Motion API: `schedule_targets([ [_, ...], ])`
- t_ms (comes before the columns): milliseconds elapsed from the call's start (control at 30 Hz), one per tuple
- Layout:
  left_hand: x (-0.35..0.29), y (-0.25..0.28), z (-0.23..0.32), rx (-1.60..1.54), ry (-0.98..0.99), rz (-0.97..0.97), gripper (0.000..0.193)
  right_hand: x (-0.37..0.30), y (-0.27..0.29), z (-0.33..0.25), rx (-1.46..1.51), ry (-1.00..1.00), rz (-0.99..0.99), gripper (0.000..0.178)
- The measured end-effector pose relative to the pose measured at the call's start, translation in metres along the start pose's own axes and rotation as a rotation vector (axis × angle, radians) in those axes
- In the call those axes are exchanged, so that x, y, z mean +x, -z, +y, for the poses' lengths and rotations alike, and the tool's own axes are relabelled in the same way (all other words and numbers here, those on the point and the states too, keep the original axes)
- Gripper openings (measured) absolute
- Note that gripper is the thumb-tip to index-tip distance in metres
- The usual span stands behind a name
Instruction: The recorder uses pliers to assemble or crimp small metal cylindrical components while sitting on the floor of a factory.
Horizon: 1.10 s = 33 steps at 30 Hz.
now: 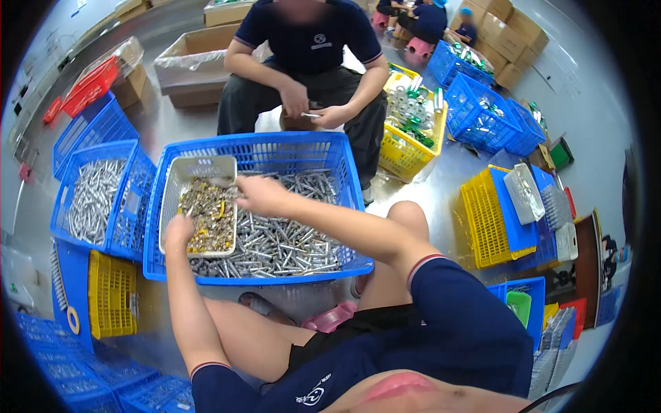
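A large blue crate (251,146) in front of me holds many slim silvery metal pieces (292,241), like sleeve anchors. On them, at the crate's left side, rests a white plastic basket (165,199) with small brownish and yellow parts (206,224). My left hand (179,231) is at the basket's left rim, its fingers curled together over the inside edge; what they hold is hidden. My right hand (261,195) reaches across the right rim with its fingers closed. A blurred greyish thing by its fingertips is too unclear to name.
Across the crate, a seated person (310,69) holds a small metal piece. Left stands a blue crate (134,199) of silvery pieces, with a yellow crate (110,292) nearby. Right are a yellow crate (406,162) of green and silvery items and another yellow crate (482,220).
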<state>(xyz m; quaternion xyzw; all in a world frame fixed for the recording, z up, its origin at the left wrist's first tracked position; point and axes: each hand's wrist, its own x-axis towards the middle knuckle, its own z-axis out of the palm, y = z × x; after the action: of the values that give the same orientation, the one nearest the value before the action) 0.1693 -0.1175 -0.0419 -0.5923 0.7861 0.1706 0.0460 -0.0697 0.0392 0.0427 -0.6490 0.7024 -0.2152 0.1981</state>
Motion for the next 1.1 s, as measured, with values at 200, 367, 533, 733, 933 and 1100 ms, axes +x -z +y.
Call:
schedule_targets([
  [200, -0.052, 0.014, 0.096, -0.681, -0.389, 0.152, 0.041, -0.041, 0.049, 0.038, -0.082, 0.093, 0.221, 0.04],
  [367, -0.068, 0.022, 0.131, -1.1, -0.361, -0.09, 0.036, -0.035, 0.078, 0.05, 0.001, 0.071, 0.275, 0.044],
  [533, -0.086, 0.028, 0.148, -1.183, -0.336, -0.236, 0.035, -0.039, 0.069, 0.069, -0.105, 0.221, 0.361, 0.046],
  [733, -0.086, 0.018, 0.169, -1.344, -0.327, -0.319, 0.04, -0.037, 0.062, 0.09, 0.038, 0.177, 0.189, 0.047],
  [933, -0.077, 0.006, 0.185, -1.512, -0.385, -0.412, 0.027, -0.035, 0.064, 0.092, 0.339, 0.108, 0.035, 0.045],
  [1100, -0.066, 0.008, 0.191, -1.6, -0.326, -0.468, 0.032, -0.036, 0.061, 0.099, 0.463, 0.149, 0.053, 0.044],
])
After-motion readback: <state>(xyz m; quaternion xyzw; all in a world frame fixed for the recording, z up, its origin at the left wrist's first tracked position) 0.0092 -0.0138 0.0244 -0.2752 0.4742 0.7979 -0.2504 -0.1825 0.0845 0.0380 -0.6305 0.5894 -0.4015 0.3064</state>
